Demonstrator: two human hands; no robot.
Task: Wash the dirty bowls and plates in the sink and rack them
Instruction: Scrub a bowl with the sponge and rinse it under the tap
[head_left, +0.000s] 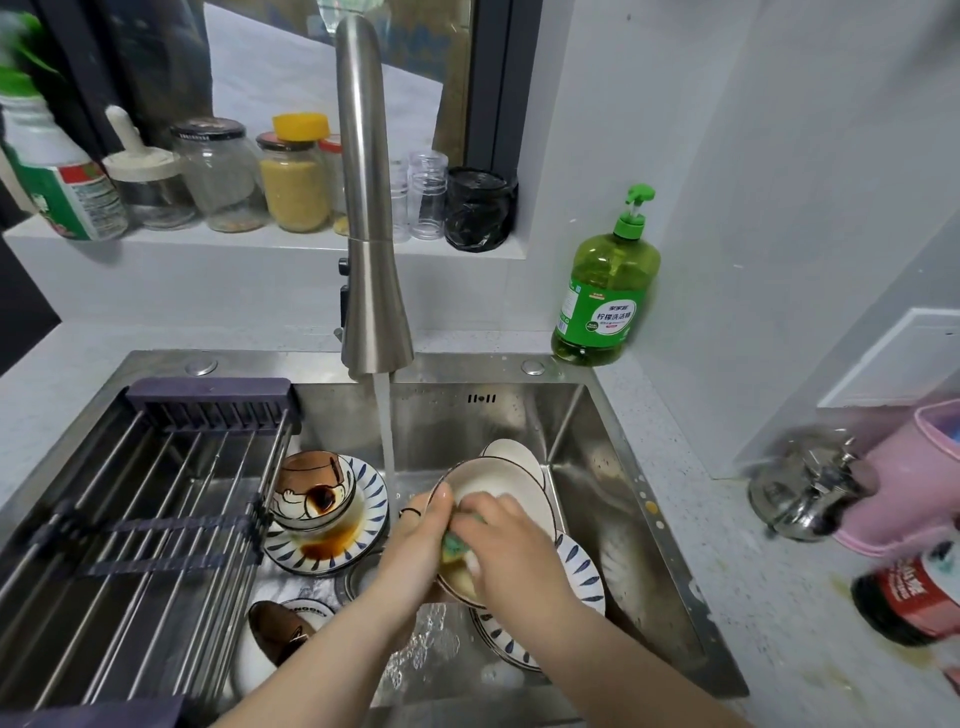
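Observation:
My left hand (415, 545) grips the rim of a white bowl (488, 483) tilted in the steel sink (613, 467). Inside that bowl my right hand (506, 551) presses a green and yellow sponge (454, 543). Water runs from the tap (371, 234) just left of the bowl. Under the bowl lie blue-patterned plates (582, 566), and another white dish (511, 452) stands behind it. At the left, a sauce-stained cartoon bowl (311, 493) sits on a stained blue-patterned plate (332, 545). Near the front left lies a brown-smeared dish (280, 629).
A dish rack of metal rods (140, 525) spans the sink's left half, holding nothing. A green dish soap bottle (605, 291) stands on the counter at the back right. Jars line the window ledge (260, 239). A steel kettle (805, 493) and pink container (914, 478) stand right.

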